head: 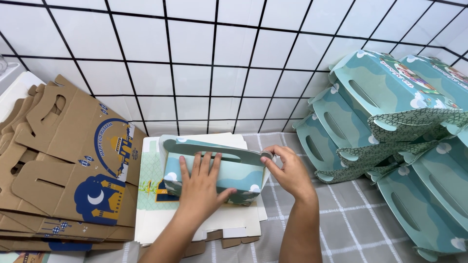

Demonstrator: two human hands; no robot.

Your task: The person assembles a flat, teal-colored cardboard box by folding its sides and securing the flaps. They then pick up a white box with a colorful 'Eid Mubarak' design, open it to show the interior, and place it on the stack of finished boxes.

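Far left edge of the desk (351, 229): a leaning stack of flat brown cardboard blanks (63, 160) with blue and white print, handle slots cut, none folded. Just right of it, a low pile of flat white-and-green blanks (151, 195) lies on the grey checked cloth, near the front edge. On top of that pile stands the teal carrier box (219, 168), upright, its handle band arching across the top. Left hand (200, 187) lies flat against the box's near face, fingers spread wide, pressing rather than gripping. Right hand (287, 170) is at the box's right end, thumb and fingertips pinched narrow on the tip of the handle band where it meets the side panel. Judgement: body of the box looks formed; the right end of the handle appears to be what is left to seat; cannot tell whether the far side is locked. Right side of the desk, against the tiled wall (234, 58): a heap of finished teal boxes (390, 126), tilted and overlapping. Many blanks unfolded.
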